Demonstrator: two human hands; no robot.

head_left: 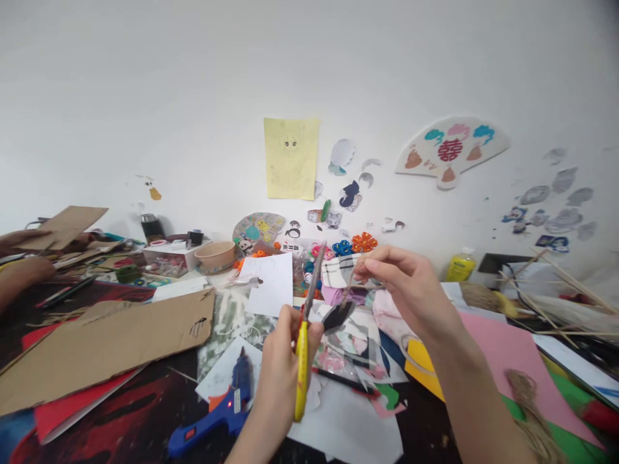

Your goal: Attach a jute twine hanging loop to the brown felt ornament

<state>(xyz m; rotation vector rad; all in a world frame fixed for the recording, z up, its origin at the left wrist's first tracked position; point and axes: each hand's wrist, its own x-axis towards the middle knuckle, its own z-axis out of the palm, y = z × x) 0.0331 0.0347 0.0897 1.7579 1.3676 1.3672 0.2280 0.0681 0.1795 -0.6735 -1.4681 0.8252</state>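
Note:
Yellow-handled scissors are in my left hand, their blades pointing up and away from me. A dark oval piece is between my left fingertips and my right hand, beside the scissors. My right hand is raised on the right, its thumb and index finger pinched on a thin brown twine that runs down to the dark piece. White paper scraps lie below both hands.
A blue glue gun with a red light lies at lower left, near a long cardboard strip. Another person's hands hold cardboard at far left. Pink paper, twine and thin sticks are on the right.

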